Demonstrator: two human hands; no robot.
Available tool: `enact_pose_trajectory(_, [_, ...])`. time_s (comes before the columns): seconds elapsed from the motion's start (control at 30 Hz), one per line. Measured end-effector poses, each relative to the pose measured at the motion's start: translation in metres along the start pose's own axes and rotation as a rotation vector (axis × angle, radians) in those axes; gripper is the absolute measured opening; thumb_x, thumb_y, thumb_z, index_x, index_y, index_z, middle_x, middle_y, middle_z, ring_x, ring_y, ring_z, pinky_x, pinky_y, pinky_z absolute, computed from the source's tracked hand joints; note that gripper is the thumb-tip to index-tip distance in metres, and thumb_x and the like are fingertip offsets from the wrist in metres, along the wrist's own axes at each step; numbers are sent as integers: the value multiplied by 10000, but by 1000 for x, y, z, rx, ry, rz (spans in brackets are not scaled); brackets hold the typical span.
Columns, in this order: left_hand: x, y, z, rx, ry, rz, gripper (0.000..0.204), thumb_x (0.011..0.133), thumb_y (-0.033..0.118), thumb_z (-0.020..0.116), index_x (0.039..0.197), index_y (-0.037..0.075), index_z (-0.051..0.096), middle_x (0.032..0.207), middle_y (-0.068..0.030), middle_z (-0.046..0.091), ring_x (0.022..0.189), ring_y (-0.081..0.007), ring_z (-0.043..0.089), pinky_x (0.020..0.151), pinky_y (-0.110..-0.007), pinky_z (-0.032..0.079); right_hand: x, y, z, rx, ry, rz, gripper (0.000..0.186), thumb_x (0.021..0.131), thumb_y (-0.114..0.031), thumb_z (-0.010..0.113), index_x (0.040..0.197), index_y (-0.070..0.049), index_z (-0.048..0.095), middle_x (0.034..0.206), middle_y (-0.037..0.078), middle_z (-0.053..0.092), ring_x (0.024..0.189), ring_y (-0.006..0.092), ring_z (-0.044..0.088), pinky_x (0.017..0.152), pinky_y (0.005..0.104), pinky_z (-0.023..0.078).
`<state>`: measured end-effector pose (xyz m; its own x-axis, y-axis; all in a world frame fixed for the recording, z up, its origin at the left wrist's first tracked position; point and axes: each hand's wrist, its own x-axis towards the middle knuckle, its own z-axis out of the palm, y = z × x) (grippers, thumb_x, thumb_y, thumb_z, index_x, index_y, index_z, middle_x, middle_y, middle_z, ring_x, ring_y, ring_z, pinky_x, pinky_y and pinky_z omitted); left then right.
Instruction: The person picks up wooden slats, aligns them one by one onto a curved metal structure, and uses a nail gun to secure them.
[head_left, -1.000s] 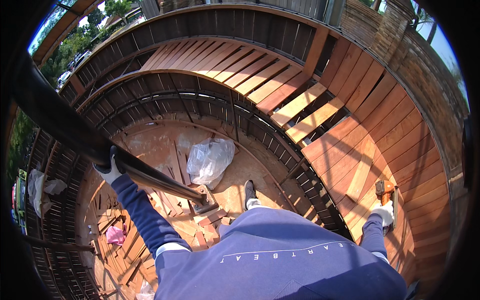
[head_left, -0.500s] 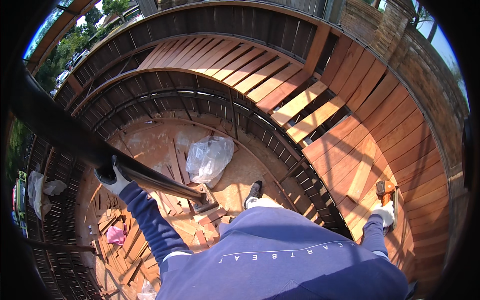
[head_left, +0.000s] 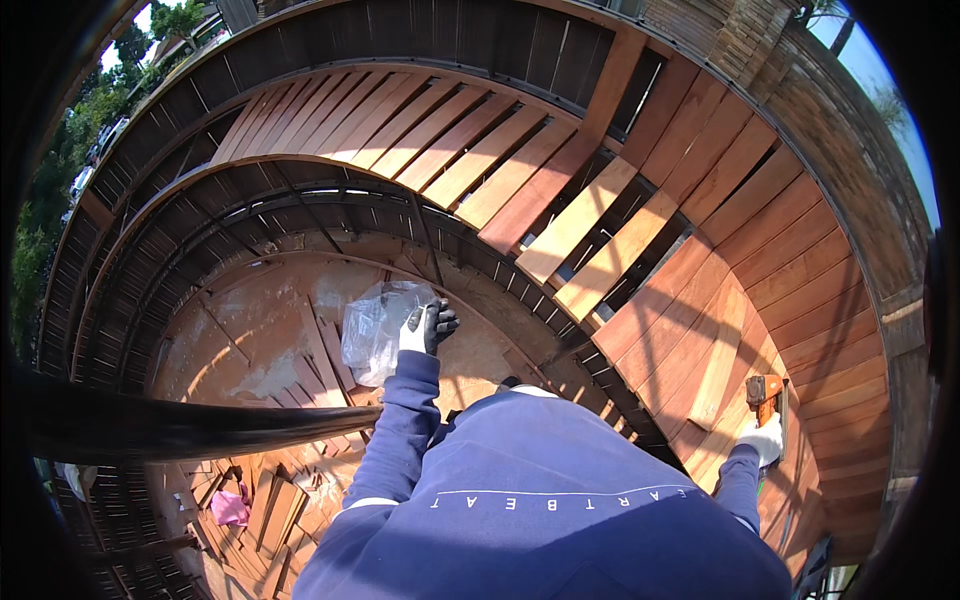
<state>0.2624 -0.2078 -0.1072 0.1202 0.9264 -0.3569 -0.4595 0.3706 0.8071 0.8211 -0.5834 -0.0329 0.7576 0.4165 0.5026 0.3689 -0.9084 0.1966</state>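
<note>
My right hand [head_left: 764, 440], in a white glove, grips an orange nail gun [head_left: 765, 388] on the curved wooden bench at the right. A loose board [head_left: 716, 372] lies across the fitted bench slats [head_left: 655, 310] to the left of the tool. In front of my body, my left hand [head_left: 430, 326], in a white and dark glove, is raised over the floor with its fingers loosely bent and apart, holding nothing. Behind it in the picture lies a see-through plastic bag [head_left: 378, 340] on the floor.
A thick dark pole [head_left: 200, 422] slants in from the left. Several wood offcuts [head_left: 265, 520] and a pink cloth [head_left: 230, 508] litter the lower-left floor. Farther along the bench, spaced slats [head_left: 480, 150] leave gaps, and a slatted backrest [head_left: 800, 260] curves up at the right.
My left hand has let go of the dark pole and swung right, in front of the plastic bag. My right hand keeps its grip on the nail gun. The view has shifted.
</note>
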Motion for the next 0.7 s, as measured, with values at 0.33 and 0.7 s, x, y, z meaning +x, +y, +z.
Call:
enact_pose_trajectory(0.33, [110, 9, 51, 2, -70, -256, 269, 968, 360, 542, 952, 93, 569, 710, 3, 544, 557, -115, 524, 492, -245, 412, 17, -11, 7, -116, -139, 19, 354, 741, -143, 641, 1087, -72, 608, 915, 158, 663, 826, 347, 651, 731, 447, 518])
enact_pose_trajectory(0.7, [196, -1, 19, -400, -400, -521, 344, 934, 421, 561, 860, 86, 535, 591, 6, 459, 534, -146, 503, 545, -291, 471, 13, -161, -44, 355, 62, -140, 508, 765, 2, 610, 1269, 7, 549, 1252, 204, 578, 1181, 352, 529, 1055, 398, 389])
